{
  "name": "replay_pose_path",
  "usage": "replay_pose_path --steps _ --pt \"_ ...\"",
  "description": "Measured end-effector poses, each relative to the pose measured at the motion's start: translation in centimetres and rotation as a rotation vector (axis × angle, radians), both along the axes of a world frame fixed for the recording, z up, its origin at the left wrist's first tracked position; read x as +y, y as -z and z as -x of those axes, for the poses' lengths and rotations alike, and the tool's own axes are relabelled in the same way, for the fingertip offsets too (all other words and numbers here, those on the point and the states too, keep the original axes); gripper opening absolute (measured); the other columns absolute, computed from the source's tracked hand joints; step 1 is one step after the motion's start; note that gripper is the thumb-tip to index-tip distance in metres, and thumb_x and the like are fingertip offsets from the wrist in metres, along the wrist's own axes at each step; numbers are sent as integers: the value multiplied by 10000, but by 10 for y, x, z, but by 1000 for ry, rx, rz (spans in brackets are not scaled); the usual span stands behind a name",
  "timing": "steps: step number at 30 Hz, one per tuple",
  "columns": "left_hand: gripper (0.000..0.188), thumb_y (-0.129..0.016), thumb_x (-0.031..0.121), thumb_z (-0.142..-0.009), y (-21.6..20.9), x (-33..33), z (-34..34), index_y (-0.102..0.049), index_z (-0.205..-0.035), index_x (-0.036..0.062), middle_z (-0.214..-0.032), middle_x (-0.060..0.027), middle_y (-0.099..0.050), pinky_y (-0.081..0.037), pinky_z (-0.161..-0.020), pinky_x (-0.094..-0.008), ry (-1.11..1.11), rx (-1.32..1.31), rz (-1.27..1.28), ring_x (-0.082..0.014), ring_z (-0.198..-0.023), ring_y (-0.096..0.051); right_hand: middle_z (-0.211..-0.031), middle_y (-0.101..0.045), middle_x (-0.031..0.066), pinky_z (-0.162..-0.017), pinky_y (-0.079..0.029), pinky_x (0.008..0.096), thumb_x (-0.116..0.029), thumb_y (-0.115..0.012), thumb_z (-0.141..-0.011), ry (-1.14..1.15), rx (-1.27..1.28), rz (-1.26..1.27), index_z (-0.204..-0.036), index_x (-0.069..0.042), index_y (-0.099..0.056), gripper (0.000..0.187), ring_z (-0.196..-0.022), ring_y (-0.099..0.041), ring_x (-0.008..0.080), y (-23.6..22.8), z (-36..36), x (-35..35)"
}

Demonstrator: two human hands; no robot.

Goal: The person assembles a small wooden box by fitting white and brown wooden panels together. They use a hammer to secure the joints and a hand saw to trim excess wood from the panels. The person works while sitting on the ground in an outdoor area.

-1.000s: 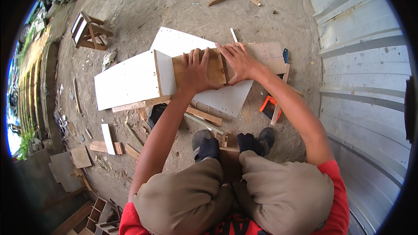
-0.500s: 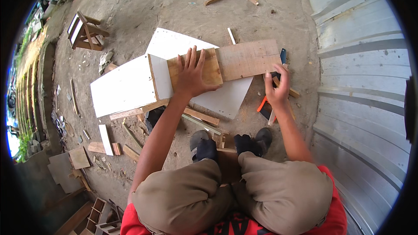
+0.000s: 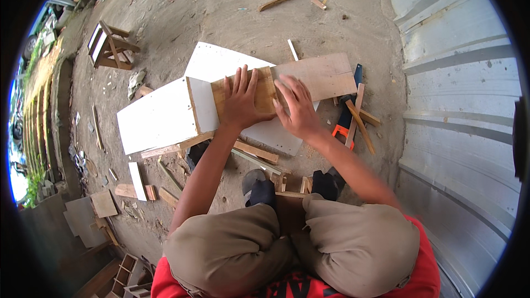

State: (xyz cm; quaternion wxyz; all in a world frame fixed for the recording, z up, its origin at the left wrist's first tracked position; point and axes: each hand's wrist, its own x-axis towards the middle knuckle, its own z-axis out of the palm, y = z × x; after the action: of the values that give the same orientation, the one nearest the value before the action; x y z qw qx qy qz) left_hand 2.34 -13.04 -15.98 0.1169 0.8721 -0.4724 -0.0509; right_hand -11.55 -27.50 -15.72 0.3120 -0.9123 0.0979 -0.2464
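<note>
My left hand [image 3: 240,101] lies flat, fingers spread, on a square brown board [image 3: 265,80]. Over that board's right edge rests my right hand [image 3: 298,107], its fingers stretched and a little apart. A longer, paler plank [image 3: 326,75] runs to the right from beside the brown board, partly under my right hand. To the left is a white panel [image 3: 157,113] with a wooden edge. Another white board [image 3: 221,58] spreads out beneath and behind these pieces. Neither hand is gripping anything.
A handsaw with an orange handle [image 3: 340,131] lies among wood strips on the right. Several offcuts [image 3: 255,152] lie near my feet. A small wooden stool [image 3: 112,46] stands at the far left. A corrugated metal wall [image 3: 458,105] rises on the right.
My right hand has moved left, from the far end of the pale plank to the brown board's right edge. The left hand stays spread on the brown board.
</note>
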Motion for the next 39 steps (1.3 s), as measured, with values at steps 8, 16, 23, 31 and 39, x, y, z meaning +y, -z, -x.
replay_pose_path --steps 8,16,23,31,39 --pt "650 -725 305 -883 -18 75 56 -500 -1415 6 -1499 -219 -431 -228 -1203 -480 -67 408 319 -319 -1451 -344 -1598 -294 152 -1195 -115 591 -433 -391 -1027 -51 296 381 -1538 -167 -348 578 -1483 -233 378 21 -30 4" --pt "288 -480 195 -976 6 305 53 -609 -799 6 -590 -45 -562 -542 -659 -321 -1265 791 897 -188 -623 -664 -1638 -64 227 -1194 19 588 -479 -362 -1035 -225 546 345 -1565 20 -53 791 -1516 -23 410 19 -34 -10" --pt "353 -596 183 -974 44 257 -40 -569 -1275 -1 -1284 -109 -593 -458 -990 -396 -779 581 549 -256 -1141 -578 -1635 -5 251 -1199 -27 589 -458 -424 -1024 -317 884 320 -1554 44 14 851 -1515 6 420 -19 -52 -15" --pt "465 -582 115 -977 55 209 -54 -446 -1415 33 -1425 -116 -488 -435 -1052 -376 -679 677 623 -236 -1299 -486 -1636 -20 247 -1207 -94 569 -441 -447 -1020 -308 932 318 -1555 42 -6 845 -1515 -4 420 -23 -46 -32" --pt "572 -541 345 -1018 133 267 -78 -379 -1468 31 -1454 -111 -452 -434 -1050 -389 -628 963 1182 -230 -1295 -475 -1641 -5 234 -1203 -83 575 -439 -472 -1015 -328 834 259 -1563 19 0 856 -1516 -7 417 -21 -49 -17"
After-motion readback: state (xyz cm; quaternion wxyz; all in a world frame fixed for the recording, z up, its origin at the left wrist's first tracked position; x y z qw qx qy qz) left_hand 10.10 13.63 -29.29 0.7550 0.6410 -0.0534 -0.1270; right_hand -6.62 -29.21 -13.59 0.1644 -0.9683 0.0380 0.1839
